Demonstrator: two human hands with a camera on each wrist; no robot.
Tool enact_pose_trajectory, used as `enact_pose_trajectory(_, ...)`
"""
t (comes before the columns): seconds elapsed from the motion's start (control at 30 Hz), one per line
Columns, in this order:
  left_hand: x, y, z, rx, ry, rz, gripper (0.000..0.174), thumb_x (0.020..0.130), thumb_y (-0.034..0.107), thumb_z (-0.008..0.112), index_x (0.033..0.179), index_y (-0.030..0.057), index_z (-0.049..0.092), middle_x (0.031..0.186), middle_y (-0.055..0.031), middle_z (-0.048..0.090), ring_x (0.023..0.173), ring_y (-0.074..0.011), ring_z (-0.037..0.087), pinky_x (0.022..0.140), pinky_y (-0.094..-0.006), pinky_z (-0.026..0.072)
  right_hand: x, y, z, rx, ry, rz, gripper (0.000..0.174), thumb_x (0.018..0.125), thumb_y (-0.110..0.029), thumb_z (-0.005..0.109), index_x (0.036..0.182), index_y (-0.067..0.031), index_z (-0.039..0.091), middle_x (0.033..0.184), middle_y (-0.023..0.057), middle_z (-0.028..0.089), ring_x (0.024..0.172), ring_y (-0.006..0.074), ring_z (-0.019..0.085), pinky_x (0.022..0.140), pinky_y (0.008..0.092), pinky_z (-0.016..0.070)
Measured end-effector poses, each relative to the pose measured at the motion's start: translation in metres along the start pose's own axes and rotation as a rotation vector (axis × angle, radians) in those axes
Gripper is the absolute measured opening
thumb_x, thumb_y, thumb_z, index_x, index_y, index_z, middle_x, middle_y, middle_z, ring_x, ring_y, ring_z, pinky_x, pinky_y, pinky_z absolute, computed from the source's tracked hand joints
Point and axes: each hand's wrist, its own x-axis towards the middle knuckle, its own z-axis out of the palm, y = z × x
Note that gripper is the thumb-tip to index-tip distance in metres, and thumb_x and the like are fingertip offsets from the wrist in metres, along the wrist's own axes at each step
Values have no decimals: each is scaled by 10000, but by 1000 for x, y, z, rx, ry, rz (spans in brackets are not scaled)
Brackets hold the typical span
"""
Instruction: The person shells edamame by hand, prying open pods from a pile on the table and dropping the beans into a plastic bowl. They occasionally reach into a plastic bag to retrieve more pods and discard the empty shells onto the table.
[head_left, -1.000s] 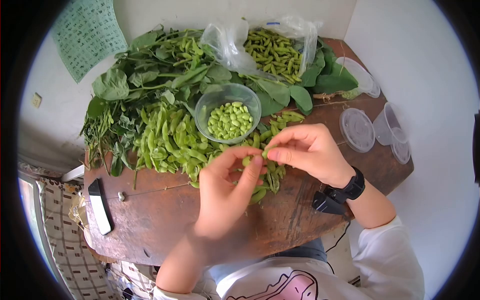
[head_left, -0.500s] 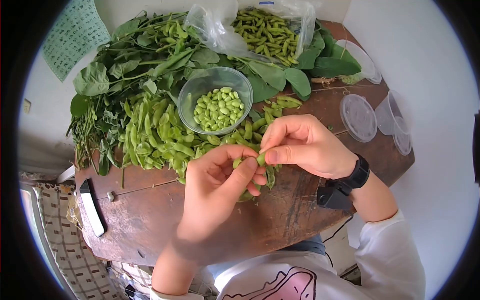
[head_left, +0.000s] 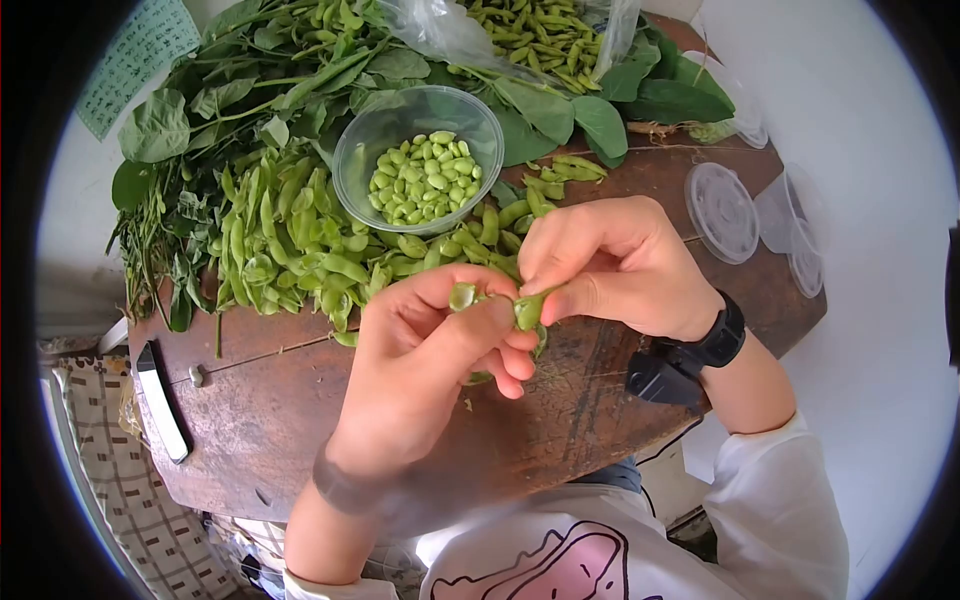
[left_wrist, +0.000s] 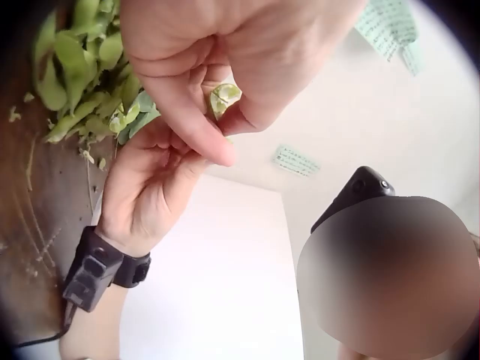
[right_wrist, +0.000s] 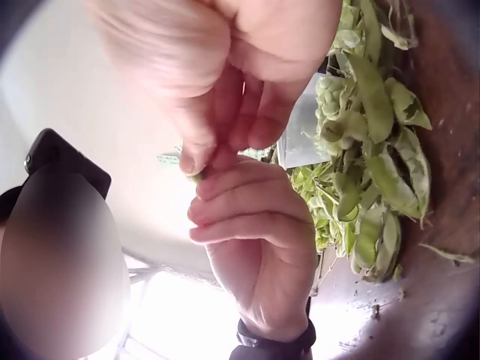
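A green soybean pod (head_left: 528,312) is held between both hands over the table's front part. My left hand (head_left: 425,350) pinches it between thumb and index finger, the other fingers loosely bent below. The pod's thin end is pinched by the thumb and fingertips of my right hand (head_left: 625,275). An opened, pale-lined pod piece (head_left: 462,296) shows above the left thumb; in the left wrist view a split pod (left_wrist: 225,99) sticks out between the fingers. Just beyond the hands stands a clear plastic bowl (head_left: 350,200) with shelled green beans (head_left: 425,178) in it.
Left of the bowl lies a heap of pods (head_left: 290,230), with leafy stalks (head_left: 250,95) behind. A plastic bag (head_left: 440,35) of pods sits at the back. Clear lids (head_left: 722,215) and a cup (head_left: 782,210) stand right; a phone (head_left: 162,405) lies at the left edge.
The head view has shifted, so the bowl and heap sit higher and farther left in it. Between the fingers the pod has turned, and its thin end now shows in the right fingertips.
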Motion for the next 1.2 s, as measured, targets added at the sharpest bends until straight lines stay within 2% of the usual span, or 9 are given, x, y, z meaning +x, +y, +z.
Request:
enact_pose_trajectory(0.1,3,-6,-8,-59,-92,163,160,951,73,620,1044,-54,645,876,-109,694,736,-141,672,652,-269,562,2,-9,3,-239,103,101,131,884,-11,733,1007,26,710,923,81,729,860,110,684,761,240,542)
enact_pose_trajectory(0.17,1,-9,2,289,204,309,157,932,37,644,1049,-66,633,894,-115,696,791,-147,689,678,-262,572,0,-9,9,-273,309,178,152,886,-2,726,1026,55,710,946,105,739,875,114,700,739,215,546)
enact_pose_trajectory(0.33,8,-18,-2,622,335,570,125,838,1,717,941,-56,673,828,-95,711,724,-130,697,644,-251,566,-3,-7,21,-275,355,220,302,916,-3,691,1209,62,662,1004,109,731,917,110,685,776,234,560)
enact_pose_trajectory(0.5,3,-14,4,991,383,800,146,766,-4,762,895,-15,693,783,-93,698,654,-143,688,598,-254,543,-6,5,25,-80,305,115,302,922,-9,691,1213,63,660,1082,86,685,942,84,642,786,224,544)
enact_pose_trajectory(0.73,4,-18,4,1107,433,902,158,749,5,778,866,8,672,756,-65,674,610,-143,658,566,-256,517,-7,12,24,-504,257,-93,304,926,19,662,1231,14,669,927,48,646,792,56,574,666,207,470)
enact_pose_trajectory(0.93,9,-22,-3,847,405,831,141,777,-8,755,884,-19,664,781,-58,681,636,-110,651,585,-248,525,-5,7,24,-458,251,-72,318,937,29,633,1253,6,661,889,50,638,769,65,586,661,220,480)
enact_pose_trajectory(0.97,7,-21,-3,846,404,838,141,777,-8,755,884,-19,664,781,-58,681,636,-110,651,585,-248,525,-5,7,22,-430,233,-37,312,944,22,629,1255,13,657,999,81,670,792,96,615,693,236,511)
enact_pose_trajectory(1.1,2,-11,0,404,266,473,106,875,15,686,946,-52,645,816,-66,676,669,-107,651,593,-244,535,-5,6,19,-195,224,89,322,967,-3,611,1288,17,630,1167,105,691,847,133,642,768,267,545)
enact_pose_trajectory(1.2,5,-8,-9,206,161,322,117,924,47,645,978,-56,634,823,-73,671,667,-106,643,579,-241,528,-3,6,21,-112,241,97,316,973,-2,604,1286,14,638,1007,31,690,800,77,600,721,221,505)
